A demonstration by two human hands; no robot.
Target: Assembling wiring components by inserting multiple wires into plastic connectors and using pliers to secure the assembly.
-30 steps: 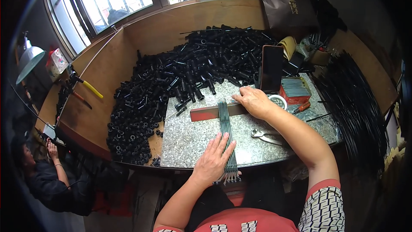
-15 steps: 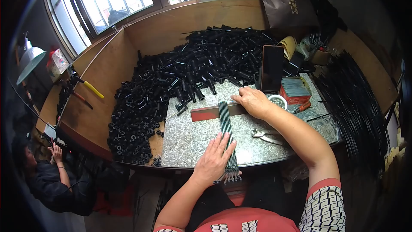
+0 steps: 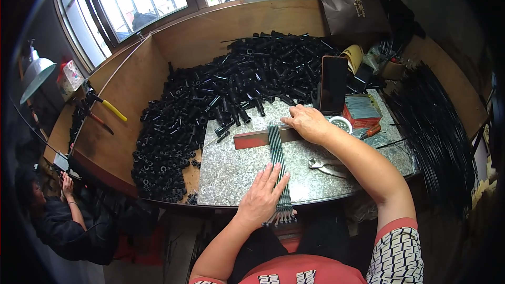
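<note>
Dark, thin strands (image 3: pixel 276 152) lie side by side beneath the person's left hand (image 3: pixel 263 192), its fingers stretched out flat over them rather than wrapped around. Their near ends overhang the front edge of a speckled slab (image 3: pixel 226 173); toward the far end they cross over a red-and-grey bar (image 3: pixel 251 139). With bent fingers, the right hand (image 3: pixel 307 123) is at the bar's right part; whether it grips anything cannot be told. Metal pliers (image 3: pixel 317 164) lie nearby, and black tubular parts (image 3: pixel 236 84) are heaped beyond.
</note>
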